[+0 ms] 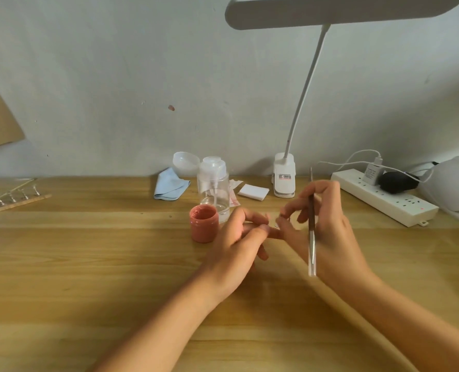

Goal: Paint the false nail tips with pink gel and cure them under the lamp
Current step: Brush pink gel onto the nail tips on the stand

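An open jar of pink gel (204, 223) stands on the wooden table (88, 264), just left of my hands. My left hand (239, 245) pinches something small between thumb and fingertips; it is too small to make out. My right hand (322, 226) holds a thin brush (312, 232) upright between its fingers, while its thumb and fingertips meet the left hand's fingertips. A clear nail-tip stand (13, 196) lies at the far left. The white curing lamp (456, 183) sits at the far right edge.
Behind the jar stand a clear pump bottle (214, 183), its cap (186, 163), a blue cloth (170, 185) and white pads (253, 191). A clip-on desk lamp (284, 178) rises overhead. A white power strip (384, 197) lies at the right.
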Tool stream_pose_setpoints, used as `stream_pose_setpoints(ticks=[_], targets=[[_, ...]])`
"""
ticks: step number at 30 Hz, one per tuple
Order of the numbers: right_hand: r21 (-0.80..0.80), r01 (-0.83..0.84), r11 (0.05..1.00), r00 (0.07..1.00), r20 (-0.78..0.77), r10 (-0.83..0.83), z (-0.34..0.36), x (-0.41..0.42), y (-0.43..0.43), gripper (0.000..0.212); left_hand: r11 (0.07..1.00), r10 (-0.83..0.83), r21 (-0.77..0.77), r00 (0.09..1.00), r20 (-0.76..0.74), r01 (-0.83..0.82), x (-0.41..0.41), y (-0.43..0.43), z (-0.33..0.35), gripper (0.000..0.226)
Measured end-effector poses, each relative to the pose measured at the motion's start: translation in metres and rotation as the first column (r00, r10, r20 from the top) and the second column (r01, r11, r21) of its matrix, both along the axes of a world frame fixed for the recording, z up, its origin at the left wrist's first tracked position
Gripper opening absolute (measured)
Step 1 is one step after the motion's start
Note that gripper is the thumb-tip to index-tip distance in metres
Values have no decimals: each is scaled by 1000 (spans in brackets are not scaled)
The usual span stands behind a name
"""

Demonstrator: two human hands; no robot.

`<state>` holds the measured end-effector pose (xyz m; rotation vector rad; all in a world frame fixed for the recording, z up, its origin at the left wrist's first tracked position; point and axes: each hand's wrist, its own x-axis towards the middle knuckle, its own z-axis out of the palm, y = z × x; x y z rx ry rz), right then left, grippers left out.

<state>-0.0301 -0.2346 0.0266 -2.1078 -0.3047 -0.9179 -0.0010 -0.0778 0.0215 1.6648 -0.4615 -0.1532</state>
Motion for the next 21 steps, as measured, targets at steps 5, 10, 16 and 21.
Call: stream_pose_setpoints(ticks=[5,10,16,21], targets=[[13,18,1000,995,-102,-17,11,30,-25,43,803,249,422,880,404,-421,9,11,-14,12],[-123,-42,991,981,-194,18,-4,44,-30,45,660,195,527,799,569,-536,14,11,-22,23],[-258,-75,963,970,-244,10,-12,53,-35,46,600,182,597,818,546,-533,24,9,-25,28],[-325,-39,945,968,-249,-45,-16,58,-40,49,593,172,609,822,543,-527,26,8,-25,24]])
